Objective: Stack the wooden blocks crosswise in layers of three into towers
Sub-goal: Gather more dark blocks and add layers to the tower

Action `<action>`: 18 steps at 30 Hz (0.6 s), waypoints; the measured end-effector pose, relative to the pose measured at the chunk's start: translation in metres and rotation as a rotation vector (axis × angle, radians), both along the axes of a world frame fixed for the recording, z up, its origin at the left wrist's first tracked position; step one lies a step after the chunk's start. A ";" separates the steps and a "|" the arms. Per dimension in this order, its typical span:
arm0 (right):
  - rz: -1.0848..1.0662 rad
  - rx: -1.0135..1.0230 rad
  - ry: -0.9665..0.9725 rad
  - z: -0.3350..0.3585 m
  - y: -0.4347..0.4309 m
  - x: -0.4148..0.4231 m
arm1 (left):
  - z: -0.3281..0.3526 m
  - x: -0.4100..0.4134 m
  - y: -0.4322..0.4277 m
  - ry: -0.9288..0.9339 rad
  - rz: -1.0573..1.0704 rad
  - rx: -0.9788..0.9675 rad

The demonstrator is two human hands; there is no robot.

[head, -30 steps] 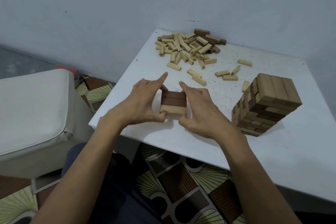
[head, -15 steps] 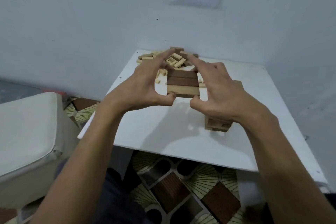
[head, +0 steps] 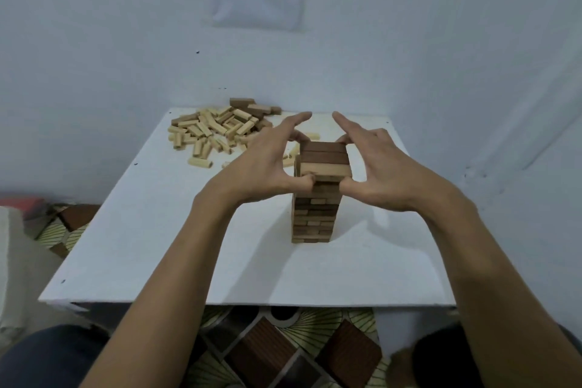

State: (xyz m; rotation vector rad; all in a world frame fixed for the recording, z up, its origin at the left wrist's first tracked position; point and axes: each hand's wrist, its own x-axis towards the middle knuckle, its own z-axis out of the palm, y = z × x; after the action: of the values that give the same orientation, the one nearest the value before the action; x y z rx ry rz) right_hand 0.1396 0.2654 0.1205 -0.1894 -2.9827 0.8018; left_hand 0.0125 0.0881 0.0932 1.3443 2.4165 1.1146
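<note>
The left hand (head: 267, 167) and right hand (head: 382, 172) pinch the layer of three blocks (head: 326, 157) by its two ends, the blocks' length running side to side between them, directly over the tower (head: 313, 217) on the table (head: 157, 230), so lowering it seems a straight, evenly shared drop.

You face a tall wooden tower (head: 311, 214) banded pale tan and dark brown, a mostly cream heap of loose wooden blocks (head: 217, 129), a plain white square table (head: 157, 230) and brown-and-cream fan-patterned floor tiles (head: 283, 350).
</note>
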 end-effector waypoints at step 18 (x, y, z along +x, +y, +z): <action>0.030 -0.065 0.016 -0.011 0.003 -0.009 | -0.004 -0.003 -0.005 -0.011 0.021 -0.034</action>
State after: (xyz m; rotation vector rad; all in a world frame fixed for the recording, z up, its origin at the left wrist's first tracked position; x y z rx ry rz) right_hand 0.1309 0.2686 0.1099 -0.1396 -2.9535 0.8991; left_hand 0.0092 0.0834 0.0897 1.3019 2.4355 1.0781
